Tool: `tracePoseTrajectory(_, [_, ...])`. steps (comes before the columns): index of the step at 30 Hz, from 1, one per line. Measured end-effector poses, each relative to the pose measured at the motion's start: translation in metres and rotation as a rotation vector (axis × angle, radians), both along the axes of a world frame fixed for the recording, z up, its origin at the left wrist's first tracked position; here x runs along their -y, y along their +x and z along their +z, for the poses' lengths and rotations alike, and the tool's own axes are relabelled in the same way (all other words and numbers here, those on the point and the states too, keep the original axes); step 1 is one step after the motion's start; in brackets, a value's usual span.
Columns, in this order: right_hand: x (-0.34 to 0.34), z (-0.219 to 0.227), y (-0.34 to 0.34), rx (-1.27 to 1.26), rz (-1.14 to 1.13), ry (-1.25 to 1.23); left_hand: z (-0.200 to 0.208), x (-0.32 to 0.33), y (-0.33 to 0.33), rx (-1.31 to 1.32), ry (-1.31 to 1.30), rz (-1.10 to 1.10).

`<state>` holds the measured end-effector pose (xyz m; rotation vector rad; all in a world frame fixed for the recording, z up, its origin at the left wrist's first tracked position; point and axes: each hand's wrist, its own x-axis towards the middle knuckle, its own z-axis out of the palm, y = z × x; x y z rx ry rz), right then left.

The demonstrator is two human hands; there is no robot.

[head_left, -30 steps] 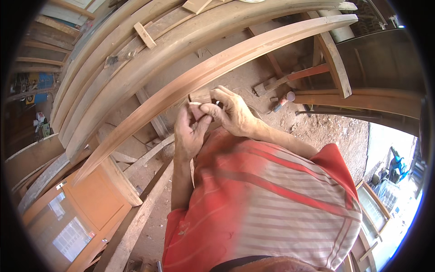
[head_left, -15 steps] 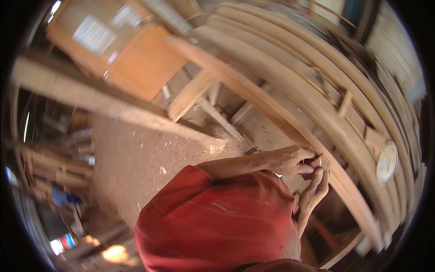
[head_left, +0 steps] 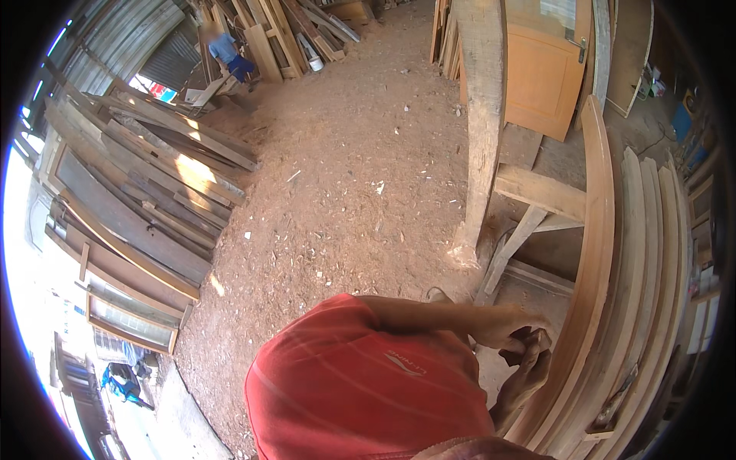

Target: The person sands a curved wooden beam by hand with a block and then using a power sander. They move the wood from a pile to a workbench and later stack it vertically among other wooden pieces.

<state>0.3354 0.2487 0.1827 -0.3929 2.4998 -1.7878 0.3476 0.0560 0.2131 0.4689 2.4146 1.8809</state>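
Observation:
My left hand [head_left: 508, 328] and my right hand [head_left: 529, 374] meet in front of my body at the right, their fingertips pinched together. Anything between the fingers is too small or too hidden to name. Just right of both hands runs a long, smooth reddish-brown board [head_left: 599, 222] along the edge of a trestle. Several pale planks [head_left: 648, 253] lie beside it, and a dark-tipped tool [head_left: 616, 396] that I cannot make out rests on them.
A wooden post [head_left: 484, 115] stands ahead on the dirt floor, near an orange door [head_left: 543, 80]. Trestle legs [head_left: 512, 249] slant below the board. Planks and frames [head_left: 146, 192] are piled at left. Another person [head_left: 225, 52] is far back left.
My view has swung left, bringing the yard, the left plank pile and another person into sight. The hands stay together, with the fingers still pinched.

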Motion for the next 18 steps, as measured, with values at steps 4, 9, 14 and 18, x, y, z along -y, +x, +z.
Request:
tracePoseTrajectory(4, [-0.021, -0.006, 0.013, 0.176, -0.077, -0.005, -0.011, -0.022, -0.001, -0.120, -0.015, -0.068])
tracePoseTrajectory(9, [-0.044, -0.008, 0.041, 0.047, -0.191, 0.022, -0.002, -0.044, -0.003, -0.057, -0.005, -0.283])
tracePoseTrajectory(14, [-0.044, 0.003, 0.049, 0.259, -0.415, -0.213, 0.020, -0.058, -0.047, 0.074, -0.303, -0.532])
tracePoseTrajectory(18, [-0.048, 0.013, 0.088, 0.267, -0.728, -0.282, 0.019, -0.066, -0.095, -0.275, -0.399, -0.598])
